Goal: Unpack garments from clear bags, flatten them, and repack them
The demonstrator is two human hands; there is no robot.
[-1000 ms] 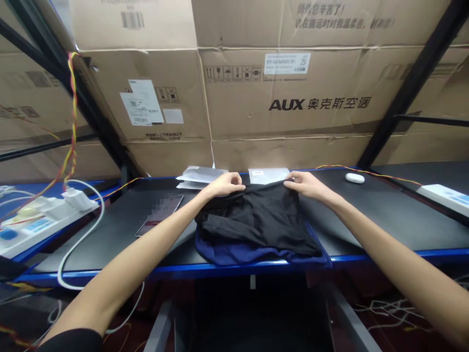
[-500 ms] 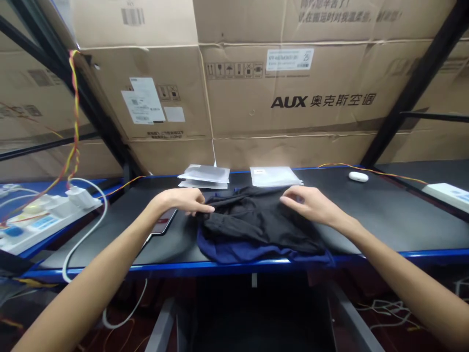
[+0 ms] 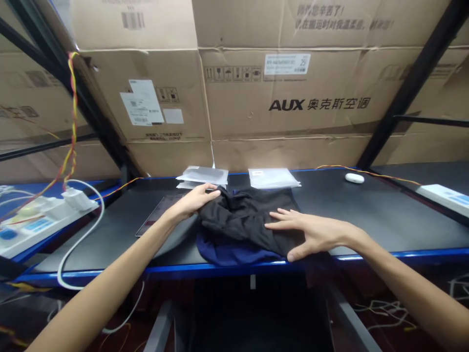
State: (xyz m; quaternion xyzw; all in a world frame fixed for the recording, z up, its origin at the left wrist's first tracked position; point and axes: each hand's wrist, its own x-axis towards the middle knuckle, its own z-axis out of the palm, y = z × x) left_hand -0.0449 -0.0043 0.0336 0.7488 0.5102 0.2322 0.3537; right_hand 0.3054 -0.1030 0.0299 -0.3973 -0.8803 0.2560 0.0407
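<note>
A crumpled black garment [image 3: 242,215] lies at the front of the dark tabletop, on top of dark blue cloth [image 3: 230,252] that shows along its near edge. At the garment's far left corner, my left hand [image 3: 194,200] pinches the black fabric between thumb and fingers. My right hand [image 3: 300,230] lies on the right part of the garment with its fingers spread, the thumb near the table's front edge. What kind of garment it is cannot be made out from the folds.
Two stacks of clear plastic bags, a left one [image 3: 203,175] and a right one [image 3: 274,178], lie behind the garment. A phone-like device [image 3: 156,215] is beside my left forearm. Farther out are a white earbud case [image 3: 354,178], power strips [image 3: 44,220] and a white cable [image 3: 100,215]. Cardboard [image 3: 234,112] stands behind.
My left hand has moved slightly up and now grips the garment's far left corner. My right hand has come down and toward me, opening from a curl to lie spread on the fabric.
</note>
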